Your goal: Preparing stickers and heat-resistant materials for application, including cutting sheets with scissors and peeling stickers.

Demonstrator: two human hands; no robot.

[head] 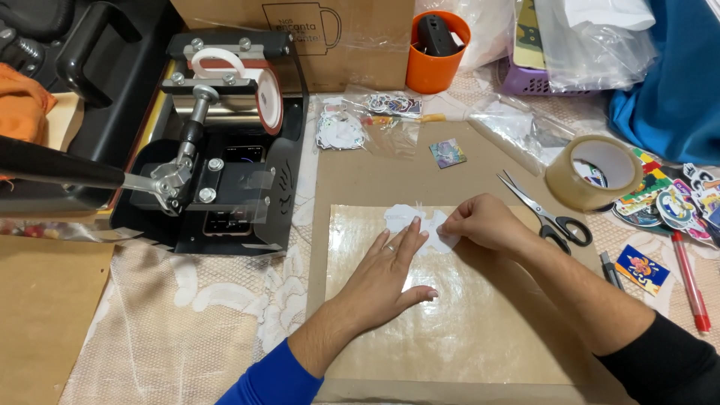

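A white cut-out paper shape (pixel 401 217) lies on a sheet of clear film (pixel 465 315) spread over a brown cardboard board (pixel 375 165). My left hand (pixel 386 277) lies flat on the film, its fingertips pressing the lower edge of the white shape. My right hand (pixel 480 223) pinches the right side of that shape between thumb and fingers. A ring shows on my left hand.
Scissors (pixel 551 217) lie just right of my right hand, beside a roll of clear tape (pixel 592 172). A black mug press (pixel 217 142) stands at the left. Sticker bags (pixel 367 120), an orange cup (pixel 436 52), loose stickers (pixel 675 199) and a red pen (pixel 690 277) surround the board.
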